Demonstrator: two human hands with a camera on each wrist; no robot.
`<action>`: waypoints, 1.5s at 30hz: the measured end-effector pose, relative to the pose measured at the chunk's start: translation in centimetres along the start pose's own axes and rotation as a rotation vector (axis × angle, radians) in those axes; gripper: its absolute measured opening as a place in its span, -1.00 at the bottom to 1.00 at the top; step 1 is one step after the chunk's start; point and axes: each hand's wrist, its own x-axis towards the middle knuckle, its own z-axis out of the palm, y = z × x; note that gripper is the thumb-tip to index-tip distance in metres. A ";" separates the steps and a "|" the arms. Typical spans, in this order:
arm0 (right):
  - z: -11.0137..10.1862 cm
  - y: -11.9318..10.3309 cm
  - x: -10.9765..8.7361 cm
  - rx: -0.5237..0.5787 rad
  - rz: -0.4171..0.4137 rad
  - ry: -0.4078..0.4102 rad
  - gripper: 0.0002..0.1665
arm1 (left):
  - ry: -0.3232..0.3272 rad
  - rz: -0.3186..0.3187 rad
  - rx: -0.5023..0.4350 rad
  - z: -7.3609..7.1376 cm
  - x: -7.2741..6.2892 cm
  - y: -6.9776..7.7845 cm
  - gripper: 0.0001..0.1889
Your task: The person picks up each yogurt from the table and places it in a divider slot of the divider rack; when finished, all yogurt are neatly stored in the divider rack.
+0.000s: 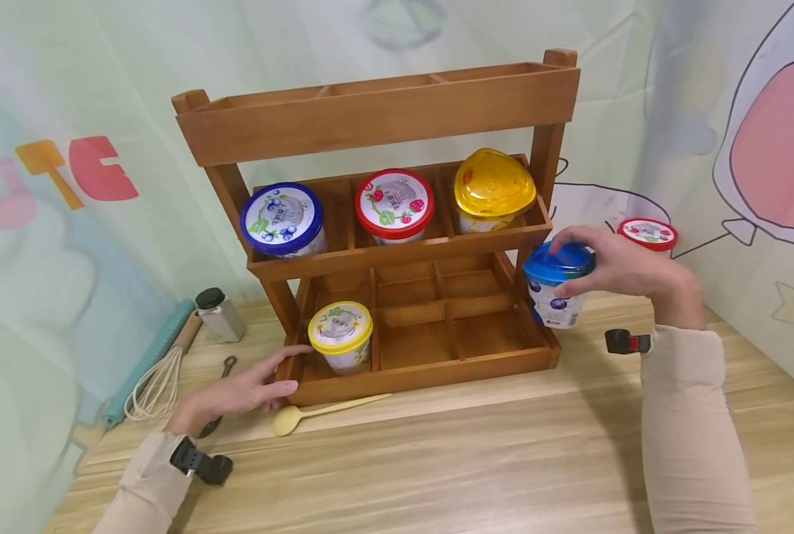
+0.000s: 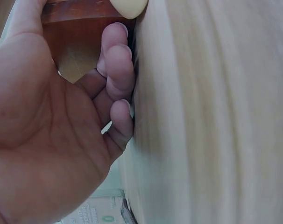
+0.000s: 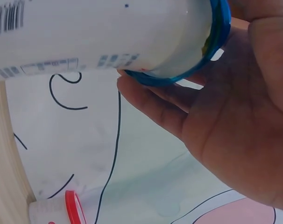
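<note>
My right hand (image 1: 627, 263) grips a white cup with a blue domed lid (image 1: 560, 285), fingers and thumb around the lid and upper side. The cup is held upright just right of the wooden rack (image 1: 430, 371). In the right wrist view the blue lid's rim (image 3: 223, 28) lies against the fingers. My left hand (image 1: 246, 386) holds the rack's lower left corner, the rack's end (image 2: 81, 32) between thumb and curled fingers. Beside it, in the lower tier, stands a yellow-lidded cup (image 1: 342, 334). The upper tier holds a dark-blue-lidded cup (image 1: 282, 219), a red-lidded cup (image 1: 394, 204) and a gold-domed cup (image 1: 493, 189).
Another red-lidded cup (image 1: 647, 233) stands behind my right hand. A pale yellow spoon (image 1: 290, 420) lies before the rack. At the left are a whisk (image 1: 156, 386), a teal roll (image 1: 146, 363), a dark measuring spoon (image 1: 228, 363) and a black-capped jar (image 1: 220, 315).
</note>
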 end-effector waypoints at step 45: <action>6.1 -7.0 3.1 -0.011 -0.227 -0.207 -0.25 | 0.005 0.029 0.011 0.0 -0.1 0.2 -0.38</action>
